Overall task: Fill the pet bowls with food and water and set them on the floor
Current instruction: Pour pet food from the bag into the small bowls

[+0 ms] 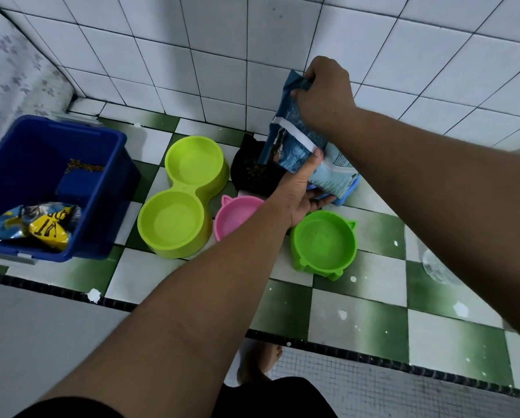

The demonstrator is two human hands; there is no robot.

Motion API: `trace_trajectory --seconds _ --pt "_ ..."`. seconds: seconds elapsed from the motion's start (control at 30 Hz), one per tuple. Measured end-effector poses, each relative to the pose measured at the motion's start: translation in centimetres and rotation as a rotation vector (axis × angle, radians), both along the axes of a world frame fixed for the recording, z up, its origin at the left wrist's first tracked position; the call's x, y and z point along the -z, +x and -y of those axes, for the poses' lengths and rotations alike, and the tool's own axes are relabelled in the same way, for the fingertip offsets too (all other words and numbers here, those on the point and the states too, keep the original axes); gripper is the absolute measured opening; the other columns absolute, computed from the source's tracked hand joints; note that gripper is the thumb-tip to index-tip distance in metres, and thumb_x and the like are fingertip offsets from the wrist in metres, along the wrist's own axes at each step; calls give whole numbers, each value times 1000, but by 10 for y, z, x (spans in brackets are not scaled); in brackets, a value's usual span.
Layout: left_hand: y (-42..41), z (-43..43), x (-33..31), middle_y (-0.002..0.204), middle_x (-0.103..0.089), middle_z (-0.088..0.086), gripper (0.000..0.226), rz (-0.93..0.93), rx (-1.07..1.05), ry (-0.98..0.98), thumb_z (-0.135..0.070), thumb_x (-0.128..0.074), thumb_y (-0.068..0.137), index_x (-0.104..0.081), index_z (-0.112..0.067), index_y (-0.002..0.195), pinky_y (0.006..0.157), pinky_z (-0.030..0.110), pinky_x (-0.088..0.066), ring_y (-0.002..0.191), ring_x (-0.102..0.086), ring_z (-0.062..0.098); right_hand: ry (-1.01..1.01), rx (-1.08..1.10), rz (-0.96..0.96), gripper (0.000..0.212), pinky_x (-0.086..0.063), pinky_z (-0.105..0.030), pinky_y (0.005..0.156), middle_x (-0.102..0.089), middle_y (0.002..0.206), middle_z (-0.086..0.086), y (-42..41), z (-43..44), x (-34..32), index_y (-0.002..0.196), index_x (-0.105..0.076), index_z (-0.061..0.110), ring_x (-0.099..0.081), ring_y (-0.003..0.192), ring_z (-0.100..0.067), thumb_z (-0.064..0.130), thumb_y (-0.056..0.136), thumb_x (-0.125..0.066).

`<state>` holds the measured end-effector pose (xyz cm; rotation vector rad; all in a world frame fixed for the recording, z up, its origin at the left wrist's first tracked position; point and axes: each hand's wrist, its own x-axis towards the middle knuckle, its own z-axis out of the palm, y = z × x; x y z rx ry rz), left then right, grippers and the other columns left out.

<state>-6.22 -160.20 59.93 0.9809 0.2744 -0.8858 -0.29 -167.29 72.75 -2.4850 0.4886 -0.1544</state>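
A blue pet food bag [294, 140] is tipped mouth-down over a black cat-eared bowl [246, 176] that holds brown kibble. My right hand [325, 95] grips the bag's upper end. My left hand [301, 194] supports the bag from below, near its mouth. In front of the black bowl sit a pink cat-eared bowl [234, 218] and a green cat-eared bowl [325, 242], with nothing visible in either. To the left lies a lime-green double bowl [183, 194], both cups bare. A blue bowl [347, 194] peeks out under the bag.
All bowls stand on a green-and-white checkered tiled ledge [373, 321] against a white tiled wall. A dark blue plastic bin [53, 188] at the left holds a yellow and blue food packet [38, 224] and loose kibble. A clear container [439, 270] shows at the right.
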Motion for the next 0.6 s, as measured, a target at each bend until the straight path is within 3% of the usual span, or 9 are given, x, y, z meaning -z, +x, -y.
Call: trace_trajectory --seconds 0.13,0.3,0.47,0.53,0.6 --pt "-2 4 0 140 -61 18 58 3 15 -5 -49 -65 96 -54 -14 141 94 49 -59 123 -63 35 -23 7 -49 32 -34 -20 55 -34 71 8 -2 2 -3 73 -39 16 -37 63 -3 9 95 -60" --pt "-5 8 0 139 -61 18 61 0 6 13 -52 -66 94 -54 -15 142 82 44 -63 121 -64 36 -27 24 -72 44 -25 -14 48 -33 70 8 -6 4 -7 66 -29 19 -30 59 0 11 95 -61" --pt "-6 11 -1 137 -62 18 59 7 22 23 -52 -65 95 -55 -15 139 82 44 -64 117 -66 34 -28 19 -38 22 -34 -20 67 -32 72 10 -11 7 -5 83 -42 15 -44 86 -12 11 97 -57" --pt "-6 11 -2 137 -62 17 58 5 25 23 -52 -65 95 -55 -15 139 82 44 -63 119 -65 34 -34 1 -52 27 -35 -20 64 -32 72 10 -12 7 -5 78 -39 17 -45 88 -13 12 97 -58" --pt "-6 12 -1 137 -62 17 58 5 24 21 -52 -65 95 -55 -15 139 85 45 -63 121 -64 35 -38 -9 -51 35 -32 -20 52 -33 72 10 -13 6 -6 72 -35 19 -45 87 -14 12 97 -58"
